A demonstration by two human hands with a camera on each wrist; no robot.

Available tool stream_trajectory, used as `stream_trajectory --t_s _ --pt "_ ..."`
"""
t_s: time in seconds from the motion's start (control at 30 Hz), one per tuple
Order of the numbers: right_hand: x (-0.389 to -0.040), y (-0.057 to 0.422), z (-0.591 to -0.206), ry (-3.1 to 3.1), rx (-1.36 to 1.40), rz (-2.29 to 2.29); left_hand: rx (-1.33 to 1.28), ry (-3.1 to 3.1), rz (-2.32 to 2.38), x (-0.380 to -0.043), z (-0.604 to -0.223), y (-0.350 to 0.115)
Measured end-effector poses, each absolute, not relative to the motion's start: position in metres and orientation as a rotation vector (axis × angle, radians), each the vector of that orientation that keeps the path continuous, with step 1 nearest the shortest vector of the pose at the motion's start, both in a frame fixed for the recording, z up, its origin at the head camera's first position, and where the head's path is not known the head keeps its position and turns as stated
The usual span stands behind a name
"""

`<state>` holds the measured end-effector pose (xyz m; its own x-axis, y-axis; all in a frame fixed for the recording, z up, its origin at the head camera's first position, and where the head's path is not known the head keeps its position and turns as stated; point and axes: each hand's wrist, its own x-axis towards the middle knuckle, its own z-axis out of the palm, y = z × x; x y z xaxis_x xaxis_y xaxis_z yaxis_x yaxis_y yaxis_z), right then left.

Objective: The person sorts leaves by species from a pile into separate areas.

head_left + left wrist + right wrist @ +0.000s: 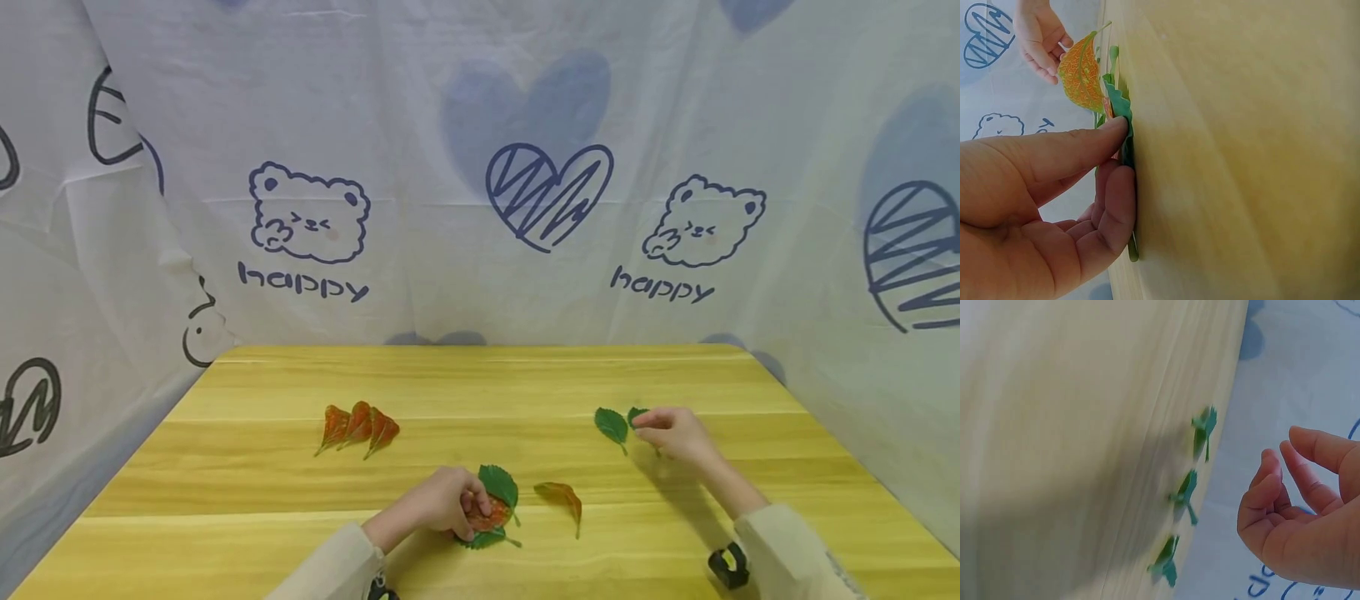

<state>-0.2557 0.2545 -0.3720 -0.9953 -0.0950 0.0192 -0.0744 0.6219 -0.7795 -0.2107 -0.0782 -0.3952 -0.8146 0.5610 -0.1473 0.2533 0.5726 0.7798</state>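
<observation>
My left hand [444,502] is over a small pile of leaves, its thumb and bent fingers pinching at the edge of a green leaf [1124,103]. In the head view a red leaf [491,512] lies between an upper green leaf [498,483] and a lower green leaf [486,537], partly covered by the fingers. Above the table at the right is my right hand [675,433], fingers loosely bent and holding nothing. Near it are several green leaves [611,425]; the right wrist view has a green leaf [1186,490] in the middle of a row of three, apart from the hand.
Three overlapping red leaves [358,423] lie at the table's left. A curled orange-red leaf [562,494] rests just right of the pile. The yellow wooden table [300,492] ends at a printed white cloth [435,275] hanging behind it.
</observation>
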Motion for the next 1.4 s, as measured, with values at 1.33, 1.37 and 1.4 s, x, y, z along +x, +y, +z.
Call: stream_trajectory --t_s 1.33,1.37,1.4 --pt "-0.193 0.158 -0.386 2.171 -0.439 -1.650 0.660 2.416 1.135 -0.211 -0.393 -0.079" --pt "-0.192 0.156 -0.388 2.165 -0.449 -1.645 0.654 2.411 1.140 -0.211 -0.393 -0.079" --pt "-0.191 0.154 -0.389 2.158 -0.456 -1.640 0.644 2.404 1.147 -0.210 -0.393 -0.079"
